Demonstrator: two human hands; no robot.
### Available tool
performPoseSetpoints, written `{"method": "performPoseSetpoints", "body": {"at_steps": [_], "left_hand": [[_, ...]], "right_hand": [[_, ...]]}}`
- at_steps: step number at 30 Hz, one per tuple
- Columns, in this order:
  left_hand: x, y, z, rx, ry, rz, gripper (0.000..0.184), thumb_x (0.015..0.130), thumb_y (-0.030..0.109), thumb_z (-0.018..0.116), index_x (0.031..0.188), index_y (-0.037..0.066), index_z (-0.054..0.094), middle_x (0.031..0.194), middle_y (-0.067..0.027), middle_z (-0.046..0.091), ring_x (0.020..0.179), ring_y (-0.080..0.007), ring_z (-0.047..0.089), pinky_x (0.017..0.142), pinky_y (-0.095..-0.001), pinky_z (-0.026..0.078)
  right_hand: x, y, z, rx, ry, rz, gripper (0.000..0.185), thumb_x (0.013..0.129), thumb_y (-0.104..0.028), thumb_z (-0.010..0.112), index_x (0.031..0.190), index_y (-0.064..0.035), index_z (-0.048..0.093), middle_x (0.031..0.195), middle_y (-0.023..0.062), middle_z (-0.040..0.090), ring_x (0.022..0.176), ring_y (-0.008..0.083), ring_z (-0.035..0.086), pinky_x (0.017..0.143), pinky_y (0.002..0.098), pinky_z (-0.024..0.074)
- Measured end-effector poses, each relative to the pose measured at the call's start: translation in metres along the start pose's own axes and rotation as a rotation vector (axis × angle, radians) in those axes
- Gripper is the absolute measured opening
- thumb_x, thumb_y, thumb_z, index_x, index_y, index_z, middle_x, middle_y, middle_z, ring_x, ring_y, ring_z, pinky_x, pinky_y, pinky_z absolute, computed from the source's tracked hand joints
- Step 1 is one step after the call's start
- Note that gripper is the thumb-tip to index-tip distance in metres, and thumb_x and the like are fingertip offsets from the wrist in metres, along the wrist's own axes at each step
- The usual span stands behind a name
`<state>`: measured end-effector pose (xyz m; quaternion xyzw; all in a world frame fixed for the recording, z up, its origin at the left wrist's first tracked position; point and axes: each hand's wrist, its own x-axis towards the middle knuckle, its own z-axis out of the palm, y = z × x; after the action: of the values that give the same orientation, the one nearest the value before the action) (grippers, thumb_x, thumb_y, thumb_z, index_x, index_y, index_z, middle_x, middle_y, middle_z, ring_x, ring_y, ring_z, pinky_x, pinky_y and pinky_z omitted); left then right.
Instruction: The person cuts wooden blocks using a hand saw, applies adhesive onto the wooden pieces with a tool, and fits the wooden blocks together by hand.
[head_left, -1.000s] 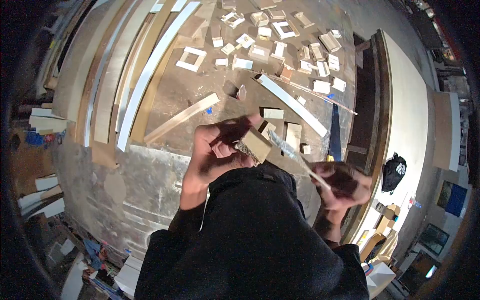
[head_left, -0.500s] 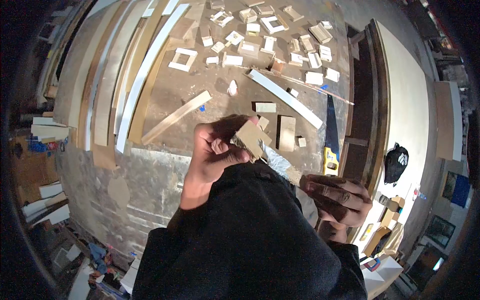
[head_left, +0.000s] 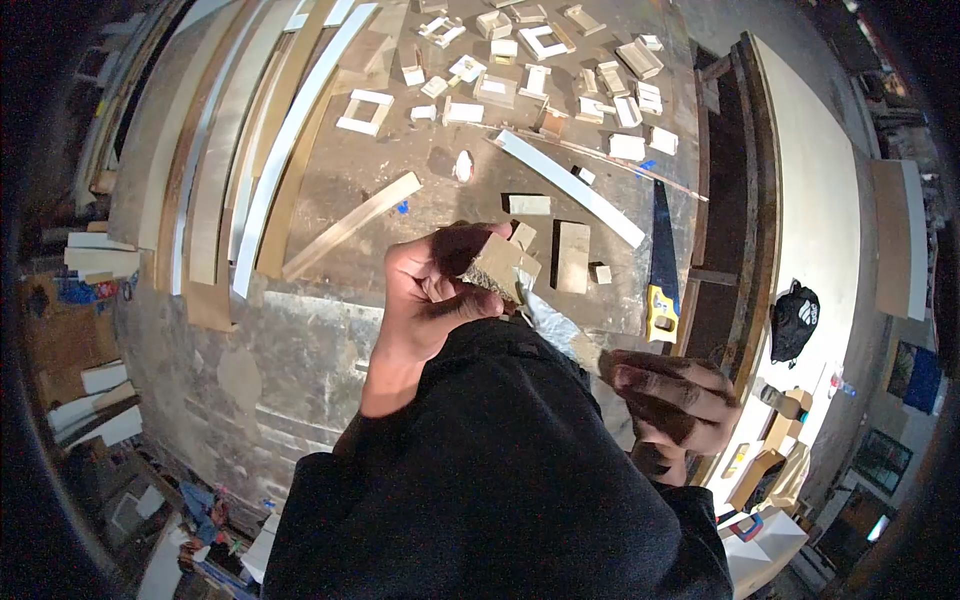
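Observation:
My left hand [head_left: 428, 290] is closed on a small wooden block [head_left: 500, 266], thumb along the near side and fingers behind. The block's side facing me looks rough. A pale grey, blade-like tool [head_left: 550, 322] slants from the block's right edge down towards my right hand [head_left: 680, 398]. My right hand is closed around the tool's lower end, and its handle is hidden. Just past the block, on the worktable [head_left: 300, 350], lie a rectangular wood piece [head_left: 572, 257], a small cube [head_left: 601, 273] and a flat pale offcut [head_left: 529, 205].
A handsaw [head_left: 663, 260] with a yellow handle lies at the table's right. Long boards [head_left: 215, 150] run along the left. Several small wooden pieces and frames [head_left: 365, 112] are spread at the back. A white strip [head_left: 570, 188] and a wooden strip [head_left: 355, 225] lie nearer. A black cap [head_left: 796, 322] rests on the right-hand board.
The block in my left hand has tilted slightly, and the tool's angle against it has shifted a little. Both hands keep their hold. The view has moved slightly.

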<state>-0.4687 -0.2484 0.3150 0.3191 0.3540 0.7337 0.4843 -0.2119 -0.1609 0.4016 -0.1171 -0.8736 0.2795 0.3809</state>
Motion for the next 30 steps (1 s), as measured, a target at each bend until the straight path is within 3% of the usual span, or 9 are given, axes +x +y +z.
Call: {"method": "performPoseSetpoints", "body": {"at_steps": [4, 8, 13, 15, 20, 23, 27, 28, 30], "left_hand": [[-0.008, -0.003, 0.002, -0.012, -0.047, 0.034, 0.061, 0.072, -0.007, 0.083, 0.127, -0.009, 0.057, 0.127, -0.0172, 0.064, 0.114, -0.0215, 0.063, 0.095, -0.0353, 0.054], [-0.017, -0.001, 0.001, 0.032, 0.006, -0.002, 0.063, 0.071, -0.008, 0.082, 0.128, -0.008, 0.056, 0.127, -0.0168, 0.064, 0.116, -0.0214, 0.062, 0.094, -0.0341, 0.055], [-0.026, 0.001, 0.002, 0.008, 0.033, 0.004, 0.062, 0.071, -0.008, 0.082, 0.127, -0.008, 0.057, 0.127, -0.0159, 0.065, 0.115, -0.0208, 0.063, 0.091, -0.0327, 0.056], [-0.028, 0.001, -0.002, 0.053, -0.017, 0.019, 0.060, 0.070, -0.008, 0.082, 0.126, -0.008, 0.058, 0.126, -0.0155, 0.065, 0.112, -0.0206, 0.064, 0.089, -0.0333, 0.058], [-0.033, 0.009, -0.001, 0.030, 0.042, -0.037, 0.058, 0.070, -0.009, 0.081, 0.124, -0.008, 0.059, 0.125, -0.0157, 0.065, 0.109, -0.0197, 0.065, 0.086, -0.0322, 0.059], [-0.035, 0.009, -0.001, 0.046, 0.034, -0.026, 0.059, 0.071, -0.009, 0.080, 0.126, -0.008, 0.059, 0.125, -0.0158, 0.065, 0.106, -0.0187, 0.065, 0.085, -0.0310, 0.059], [-0.039, 0.014, -0.003, 0.059, -0.018, -0.048, 0.059, 0.073, -0.009, 0.080, 0.127, -0.008, 0.059, 0.126, -0.0152, 0.065, 0.105, -0.0176, 0.065, 0.087, -0.0310, 0.058], [-0.041, 0.014, -0.003, 0.058, -0.010, -0.049, 0.059, 0.073, -0.009, 0.080, 0.127, -0.008, 0.059, 0.126, -0.0152, 0.065, 0.105, -0.0176, 0.065, 0.087, -0.0310, 0.058], [-0.043, 0.013, -0.001, 0.011, 0.026, -0.065, 0.057, 0.073, -0.008, 0.080, 0.127, -0.008, 0.060, 0.127, -0.0145, 0.065, 0.106, -0.0173, 0.064, 0.088, -0.0315, 0.057]], "right_hand": [[-0.018, 0.010, 0.013, -0.112, 0.177, 0.044, 0.016, 0.071, -0.016, 0.080, 0.080, -0.0060, 0.071, 0.091, 0.0093, 0.076, 0.075, 0.0249, 0.074, 0.062, 0.0303, 0.0599], [-0.017, -0.007, 0.018, -0.070, 0.112, -0.010, 0.022, 0.077, -0.012, 0.081, 0.065, -0.0062, 0.064, 0.076, 0.0107, 0.074, 0.065, 0.0245, 0.073, 0.063, 0.0330, 0.0607], [-0.016, -0.010, 0.014, -0.018, 0.100, 0.088, 0.019, 0.078, -0.015, 0.079, 0.070, -0.0025, 0.068, 0.077, 0.0094, 0.075, 0.066, 0.0243, 0.073, 0.062, 0.0338, 0.0606], [-0.016, -0.001, 0.026, -0.012, 0.196, 0.102, 0.009, 0.073, -0.004, 0.076, 0.082, -0.0011, 0.073, 0.090, 0.0119, 0.076, 0.076, 0.0242, 0.074, 0.068, 0.0328, 0.0612], [-0.031, -0.018, 0.031, -0.082, 0.118, 0.051, 0.015, 0.067, -0.002, 0.082, 0.076, 0.0014, 0.071, 0.076, 0.0125, 0.074, 0.066, 0.0266, 0.073, 0.065, 0.0348, 0.0613], [-0.024, -0.026, 0.030, 0.047, 0.179, 0.091, 0.014, 0.070, -0.001, 0.080, 0.081, -0.0037, 0.072, 0.089, 0.0093, 0.076, 0.081, 0.0250, 0.075, 0.075, 0.0346, 0.0609], [-0.023, -0.024, 0.038, 0.033, 0.216, 0.110, 0.010, 0.073, -0.002, 0.078, 0.082, -0.0018, 0.073, 0.088, 0.0100, 0.076, 0.080, 0.0262, 0.075, 0.074, 0.0344, 0.0606], [-0.023, -0.031, 0.039, -0.027, 0.136, 0.226, 0.011, 0.075, -0.006, 0.078, 0.079, -0.0017, 0.069, 0.088, 0.0114, 0.076, 0.079, 0.0286, 0.075, 0.073, 0.0345, 0.0609], [-0.030, -0.024, 0.043, 0.024, 0.161, 0.121, 0.011, 0.075, -0.008, 0.078, 0.077, -0.0029, 0.068, 0.087, 0.0113, 0.076, 0.078, 0.0288, 0.075, 0.072, 0.0342, 0.0608]]}}
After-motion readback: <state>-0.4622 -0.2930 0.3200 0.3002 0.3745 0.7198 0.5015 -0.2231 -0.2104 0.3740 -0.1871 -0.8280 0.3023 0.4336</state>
